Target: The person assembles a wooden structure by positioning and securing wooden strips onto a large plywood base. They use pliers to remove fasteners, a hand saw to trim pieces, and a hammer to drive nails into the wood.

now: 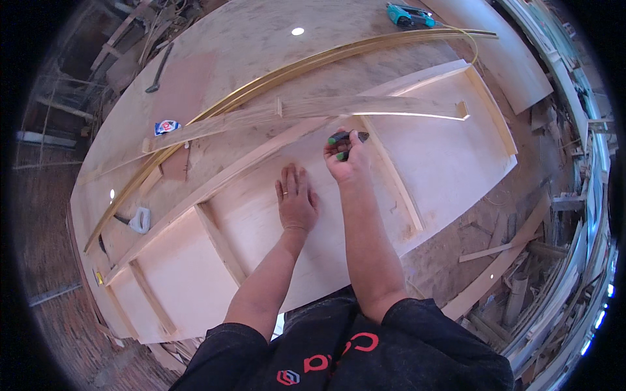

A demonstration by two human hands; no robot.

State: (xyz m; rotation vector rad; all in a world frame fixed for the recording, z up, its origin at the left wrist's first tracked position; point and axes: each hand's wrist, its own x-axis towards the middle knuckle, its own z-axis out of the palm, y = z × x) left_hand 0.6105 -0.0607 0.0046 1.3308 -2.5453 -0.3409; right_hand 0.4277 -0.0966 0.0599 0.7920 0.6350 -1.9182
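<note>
L hand (297, 199) flat, fingers spread on plywood panel (450, 156); R hand (347, 159) clenched round green-black marker (347, 137).

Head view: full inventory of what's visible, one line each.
plywood panel with ribs: 1, pale wood, centre of bench
workbench top: 1, brownish board, under everything
brass strip: 1, gold, long curve above the panel
wooden strip: 1, pale, lying between brass strip and panel
power tool: 1, teal, far right of bench
hammer: 1, dark, far left
tape measure: 1, blue and white, left
offcuts: many, pale wood, floor at right
green-handled tool: 1, in right hand
left hand: flat on panel
right hand: gripping the tool
</note>
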